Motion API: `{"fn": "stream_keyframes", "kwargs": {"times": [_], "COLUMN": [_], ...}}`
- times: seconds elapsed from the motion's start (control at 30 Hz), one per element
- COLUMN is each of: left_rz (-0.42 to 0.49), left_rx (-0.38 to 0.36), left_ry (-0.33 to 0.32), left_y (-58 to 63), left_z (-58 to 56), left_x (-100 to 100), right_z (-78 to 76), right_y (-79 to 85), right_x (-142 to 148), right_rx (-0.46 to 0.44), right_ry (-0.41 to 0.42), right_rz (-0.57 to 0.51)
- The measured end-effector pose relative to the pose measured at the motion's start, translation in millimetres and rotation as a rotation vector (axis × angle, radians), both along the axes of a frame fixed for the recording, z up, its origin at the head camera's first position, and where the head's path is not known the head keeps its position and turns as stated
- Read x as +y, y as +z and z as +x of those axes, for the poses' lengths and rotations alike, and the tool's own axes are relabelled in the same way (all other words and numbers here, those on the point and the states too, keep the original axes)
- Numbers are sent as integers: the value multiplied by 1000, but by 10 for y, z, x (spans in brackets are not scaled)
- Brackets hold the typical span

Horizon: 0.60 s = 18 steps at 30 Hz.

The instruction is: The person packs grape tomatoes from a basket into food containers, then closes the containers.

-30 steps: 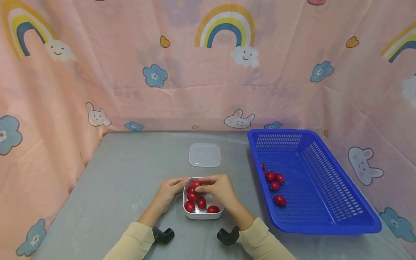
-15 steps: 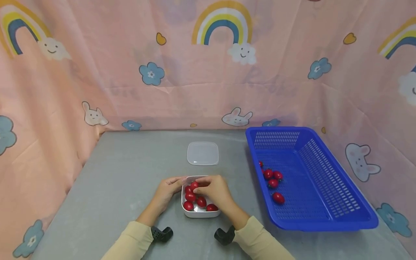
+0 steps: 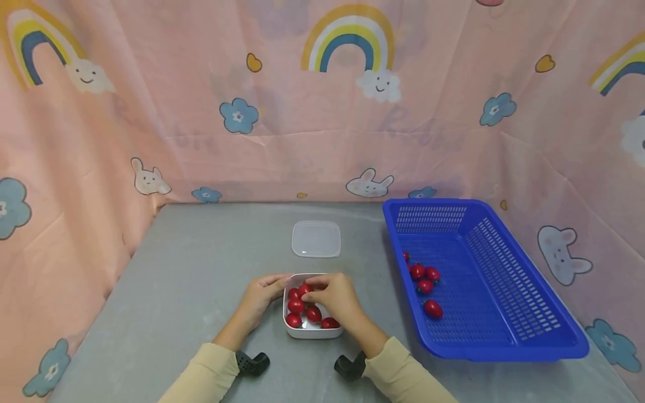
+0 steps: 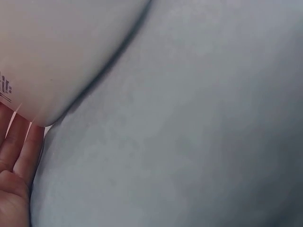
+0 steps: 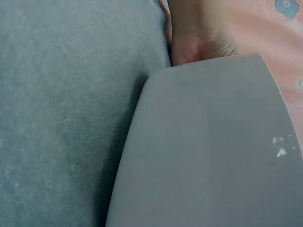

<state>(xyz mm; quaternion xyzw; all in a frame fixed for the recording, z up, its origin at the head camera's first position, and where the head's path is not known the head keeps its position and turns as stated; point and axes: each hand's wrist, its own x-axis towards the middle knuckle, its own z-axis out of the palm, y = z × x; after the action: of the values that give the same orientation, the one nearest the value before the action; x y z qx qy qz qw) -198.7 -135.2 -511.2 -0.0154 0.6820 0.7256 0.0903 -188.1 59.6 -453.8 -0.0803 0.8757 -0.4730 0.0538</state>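
A small white plastic box (image 3: 313, 333) stands on the table with several red cherry tomatoes (image 3: 296, 305) inside. My left hand (image 3: 258, 298) rests against the box's left side near its far corner. In the left wrist view, its fingers (image 4: 29, 151) lie nearly straight along the outer wall. My right hand (image 3: 339, 299) reaches over the box's right rim. Between its thumb and index finger it pinches a cherry tomato (image 3: 304, 289) at the far left inside the box. In the right wrist view, the box wall (image 5: 203, 151) hides most of that hand.
A clear flat lid (image 3: 316, 239) lies on the grey table (image 3: 211, 252) behind the box. To the right stands a blue perforated basket (image 3: 484, 313), with several cherry tomatoes (image 3: 433, 309) along its left side. A pink patterned cloth (image 3: 282, 151) hangs behind the table.
The view shifts slightly. My right thumb and index finger still pinch the cherry tomato, with only slight movement. My left hand stays against the box.
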Motion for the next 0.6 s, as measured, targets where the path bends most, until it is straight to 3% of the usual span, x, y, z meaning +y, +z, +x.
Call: {"fn": "stream_keyframes", "kwargs": {"times": [0.23,0.6], "left_rz": [8,22], "left_rx": [-3,13], "left_ry": [11,17], "left_y": [-15,-5], "left_z": [16,7], "left_x": [13,15], "right_z": [13,-49], "right_y": [104,711], "right_x": [45,277], "right_rx": [-52,-46], "right_ry": [-50,-110], "right_rz": [-160,-156]}}
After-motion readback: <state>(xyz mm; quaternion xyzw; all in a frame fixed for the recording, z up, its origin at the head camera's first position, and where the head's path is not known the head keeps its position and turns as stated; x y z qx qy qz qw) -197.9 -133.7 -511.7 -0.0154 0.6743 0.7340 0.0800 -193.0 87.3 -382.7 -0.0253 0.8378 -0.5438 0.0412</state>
